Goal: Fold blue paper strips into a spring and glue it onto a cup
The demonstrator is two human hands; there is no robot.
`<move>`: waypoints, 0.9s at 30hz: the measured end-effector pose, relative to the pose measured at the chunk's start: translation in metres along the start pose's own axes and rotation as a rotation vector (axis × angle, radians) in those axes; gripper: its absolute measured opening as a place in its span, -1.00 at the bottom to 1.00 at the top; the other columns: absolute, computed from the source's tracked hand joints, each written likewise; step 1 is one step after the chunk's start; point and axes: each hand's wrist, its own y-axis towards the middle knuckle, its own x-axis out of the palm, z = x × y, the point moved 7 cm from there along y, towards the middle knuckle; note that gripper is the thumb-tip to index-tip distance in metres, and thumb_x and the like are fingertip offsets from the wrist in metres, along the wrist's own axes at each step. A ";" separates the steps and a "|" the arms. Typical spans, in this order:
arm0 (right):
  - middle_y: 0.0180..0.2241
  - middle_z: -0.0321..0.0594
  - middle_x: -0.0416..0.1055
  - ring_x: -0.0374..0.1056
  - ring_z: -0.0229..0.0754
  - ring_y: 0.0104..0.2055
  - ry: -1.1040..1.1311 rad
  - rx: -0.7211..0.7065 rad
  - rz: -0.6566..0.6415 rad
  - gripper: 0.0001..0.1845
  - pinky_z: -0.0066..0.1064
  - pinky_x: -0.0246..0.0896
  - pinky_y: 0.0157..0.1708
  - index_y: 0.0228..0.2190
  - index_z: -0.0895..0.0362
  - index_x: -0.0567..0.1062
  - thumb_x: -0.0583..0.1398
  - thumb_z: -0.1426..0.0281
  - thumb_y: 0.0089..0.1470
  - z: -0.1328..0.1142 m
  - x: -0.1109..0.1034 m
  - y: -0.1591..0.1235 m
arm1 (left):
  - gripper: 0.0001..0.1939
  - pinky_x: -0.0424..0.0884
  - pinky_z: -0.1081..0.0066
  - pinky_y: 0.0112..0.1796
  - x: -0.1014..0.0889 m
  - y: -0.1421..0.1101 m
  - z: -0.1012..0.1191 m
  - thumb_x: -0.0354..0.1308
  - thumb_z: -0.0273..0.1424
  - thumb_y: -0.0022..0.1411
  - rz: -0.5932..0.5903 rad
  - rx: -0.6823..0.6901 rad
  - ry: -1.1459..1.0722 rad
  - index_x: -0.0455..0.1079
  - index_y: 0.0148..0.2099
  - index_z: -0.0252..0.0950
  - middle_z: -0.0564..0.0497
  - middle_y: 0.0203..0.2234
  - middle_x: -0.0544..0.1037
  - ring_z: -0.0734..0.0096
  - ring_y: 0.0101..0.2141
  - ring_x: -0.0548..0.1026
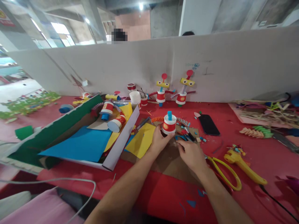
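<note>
My left hand [161, 140] grips a red and white paper cup [169, 127] low on its side. From the cup's top rises a blue folded paper strip [169, 115]. An orange folded paper arm [158, 119] reaches out to the left, and a pale blue and white one [183, 120] to the right. My right hand [190, 152] is closed just right of the cup, low over the brown board [167, 160]. Its fingertips are by a small heap of blue scraps and pens [191, 135]; what they hold, if anything, is hidden. Yellow paper [141, 140] lies beside my left hand.
An open box [121, 140] with blue paper [81, 144] and cup figures stands left. Two finished-looking cup figures [161, 95] lean near the white partition [149, 62]. Right are a black phone [208, 124], yellow-handled scissors [225, 172] and a yellow glue gun [245, 166] with a cord.
</note>
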 end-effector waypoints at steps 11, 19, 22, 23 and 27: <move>-0.28 -0.16 0.58 0.50 -0.07 -0.28 0.054 0.029 -0.022 -0.68 -0.36 0.26 -0.35 -0.17 0.05 0.55 0.05 0.43 0.14 0.008 0.004 0.000 | -0.78 0.34 0.29 -0.07 -0.078 -0.016 0.035 0.04 -0.52 0.14 -0.009 -0.098 0.847 0.41 -0.16 -0.29 -0.13 -0.11 0.51 0.22 -0.08 0.46; -0.31 -0.16 0.59 0.50 -0.09 -0.27 0.109 -0.079 -0.021 -0.69 -0.35 0.31 -0.31 -0.19 0.08 0.56 0.05 0.45 0.14 -0.006 0.006 -0.002 | -0.57 0.32 0.25 -0.09 -0.096 -0.019 0.021 0.18 -0.33 0.07 0.029 -0.234 1.229 0.31 -0.03 -0.43 -0.29 -0.09 0.44 0.03 -0.08 0.43; -0.32 -0.16 0.59 0.50 -0.09 -0.28 0.119 -0.109 -0.022 -0.69 -0.34 0.33 -0.30 -0.19 0.09 0.56 0.05 0.45 0.14 -0.008 0.007 -0.004 | -0.55 0.33 0.24 -0.11 -0.097 -0.020 0.015 0.19 -0.27 0.07 0.022 -0.295 1.198 0.31 -0.03 -0.44 -0.28 -0.12 0.45 0.02 -0.09 0.43; -0.31 -0.16 0.58 0.50 -0.09 -0.27 0.126 -0.123 -0.027 -0.68 -0.33 0.33 -0.29 -0.19 0.10 0.56 0.04 0.46 0.14 -0.009 0.007 -0.004 | -0.55 0.32 0.23 -0.09 -0.098 -0.020 0.015 0.19 -0.25 0.06 0.032 -0.294 1.196 0.32 -0.05 -0.44 -0.28 -0.12 0.45 0.00 -0.07 0.42; -0.24 -0.16 0.57 0.49 -0.09 -0.21 0.169 -0.209 -0.044 -0.68 -0.30 0.34 -0.22 -0.17 0.10 0.55 0.03 0.46 0.15 -0.016 0.011 -0.006 | -0.58 0.30 0.21 -0.06 -0.104 -0.022 0.017 0.21 -0.27 0.04 0.091 -0.260 1.185 0.35 -0.08 -0.40 -0.27 -0.09 0.42 -0.04 -0.01 0.36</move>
